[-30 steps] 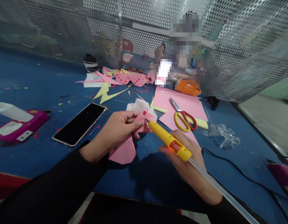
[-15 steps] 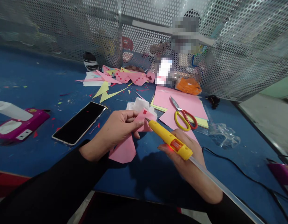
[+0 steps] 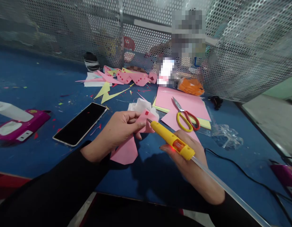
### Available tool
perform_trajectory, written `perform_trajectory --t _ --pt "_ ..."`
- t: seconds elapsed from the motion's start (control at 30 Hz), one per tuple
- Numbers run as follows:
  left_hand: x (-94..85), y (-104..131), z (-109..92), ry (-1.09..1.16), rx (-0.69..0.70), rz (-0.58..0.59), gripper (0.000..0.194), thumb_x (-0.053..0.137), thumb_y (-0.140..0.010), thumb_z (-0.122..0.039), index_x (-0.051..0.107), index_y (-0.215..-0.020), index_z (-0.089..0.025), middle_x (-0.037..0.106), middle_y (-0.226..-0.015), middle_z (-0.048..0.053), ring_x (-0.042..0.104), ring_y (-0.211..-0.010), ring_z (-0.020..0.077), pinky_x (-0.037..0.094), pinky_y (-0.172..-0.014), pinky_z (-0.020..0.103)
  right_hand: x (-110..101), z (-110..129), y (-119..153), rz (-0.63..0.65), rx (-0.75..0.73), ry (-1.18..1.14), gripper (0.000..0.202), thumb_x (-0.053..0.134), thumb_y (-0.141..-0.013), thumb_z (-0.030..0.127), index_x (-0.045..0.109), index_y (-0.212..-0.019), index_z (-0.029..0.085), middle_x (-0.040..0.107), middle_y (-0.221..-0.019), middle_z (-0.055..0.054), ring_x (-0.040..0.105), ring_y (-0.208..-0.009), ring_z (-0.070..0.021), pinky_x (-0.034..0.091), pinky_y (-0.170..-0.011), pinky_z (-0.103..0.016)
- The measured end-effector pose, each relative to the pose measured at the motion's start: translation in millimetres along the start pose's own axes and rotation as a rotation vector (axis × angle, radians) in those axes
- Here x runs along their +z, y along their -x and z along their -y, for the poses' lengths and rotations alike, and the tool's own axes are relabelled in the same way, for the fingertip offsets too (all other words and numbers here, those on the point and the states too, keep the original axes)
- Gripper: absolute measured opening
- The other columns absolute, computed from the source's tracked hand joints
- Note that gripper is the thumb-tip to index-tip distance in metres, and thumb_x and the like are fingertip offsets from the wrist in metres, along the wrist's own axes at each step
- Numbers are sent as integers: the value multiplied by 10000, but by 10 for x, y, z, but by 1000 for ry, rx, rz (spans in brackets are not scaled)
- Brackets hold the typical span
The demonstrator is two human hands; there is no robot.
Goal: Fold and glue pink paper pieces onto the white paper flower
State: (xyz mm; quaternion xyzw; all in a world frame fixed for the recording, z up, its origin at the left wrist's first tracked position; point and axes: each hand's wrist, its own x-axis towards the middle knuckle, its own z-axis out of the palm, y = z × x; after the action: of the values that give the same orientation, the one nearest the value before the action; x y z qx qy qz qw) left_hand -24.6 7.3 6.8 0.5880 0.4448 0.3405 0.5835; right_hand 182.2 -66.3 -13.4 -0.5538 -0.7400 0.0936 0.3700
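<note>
The left hand (image 3: 117,134) pinches a folded pink paper piece (image 3: 136,132) up off the table, presenting its edge to the yellow glue pen (image 3: 170,140), which the right hand (image 3: 190,157) grips closed, nozzle touching.

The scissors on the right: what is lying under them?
The scissors lie on a pink sheet, which tops a thin stack; a yellow sheet shows at its edge. Anything deeper in the stack is covered. The blue table is below.
</note>
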Motion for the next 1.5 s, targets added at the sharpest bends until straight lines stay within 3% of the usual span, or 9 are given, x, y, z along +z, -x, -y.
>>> perform_trajectory --t 0.8,1.0,1.27,1.5 --pt "-14 -4 4 -91 -7 -56 293 694 -841 -375 746 -1033 -161 732 -697 13 593 -524 98 475 -553 208 -9 -10 20 29 -1 40 364 606 -911 529 489 -732 234 510 -636 32 468 -526 -125 335 -488 -278" --pt "1 -12 16 -40 6 -23 303 707 -831 -376 762 -1056 -180 756 -781 28 572 -525 86 501 -563 205 -19 -14 25 -11 18 64 353 635 -896 498 462 -720 245 473 -617 42 437 -511 -124 314 -477 -279" --pt "10 -2 -6 -70 13 -45 253 693 -845 -324 767 -1047 -190 730 -699 2 573 -525 82 479 -555 191 -27 1 1 -8 -5 84 314 634 -902 464 508 -743 224 498 -644 52 453 -536 -104 328 -500 -255" --pt "-29 -11 39 -119 6 -77 327 709 -820 -366 738 -1074 -161 667 -572 -10 621 -563 123 471 -587 218 -113 -28 -6 52 137 -323 272 649 -885 450 603 -767 209 590 -661 19 535 -567 -124 424 -515 -265"
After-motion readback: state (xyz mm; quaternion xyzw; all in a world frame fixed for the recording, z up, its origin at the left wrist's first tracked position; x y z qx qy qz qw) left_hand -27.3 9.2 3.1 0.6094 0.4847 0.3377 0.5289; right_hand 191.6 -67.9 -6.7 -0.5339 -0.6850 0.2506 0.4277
